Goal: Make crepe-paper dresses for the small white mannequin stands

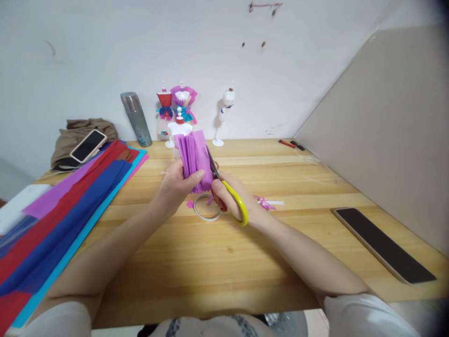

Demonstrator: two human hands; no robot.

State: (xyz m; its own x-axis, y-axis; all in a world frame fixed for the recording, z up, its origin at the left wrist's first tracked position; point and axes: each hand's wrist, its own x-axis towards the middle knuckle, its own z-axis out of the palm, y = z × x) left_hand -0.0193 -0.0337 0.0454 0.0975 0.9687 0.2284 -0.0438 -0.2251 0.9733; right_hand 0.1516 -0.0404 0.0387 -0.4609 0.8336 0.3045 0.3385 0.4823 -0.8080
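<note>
My left hand [177,185] is closed on a folded bundle of purple tissue paper [196,154], thumb across its front. My right hand [233,192] grips a pair of scissors [238,201] with a yellow handle loop. Their dark blades point up along the right edge of the purple paper; whether they cut into it I cannot tell. Just behind the paper stands a small white mannequin [180,126], partly hidden. Below the hands a roll of tape [206,218] lies flat on the wooden table [224,262]. Pink paper scraps [265,203] lie right of my right hand.
Colored tissue sheets [87,201] cover the left side, with a phone [89,145] on brown cloth [72,135] behind. A flask [136,119] and small mannequins [228,98] stand by the wall. Another phone [384,244] lies right; a red marker-like item [287,143] lies at the back.
</note>
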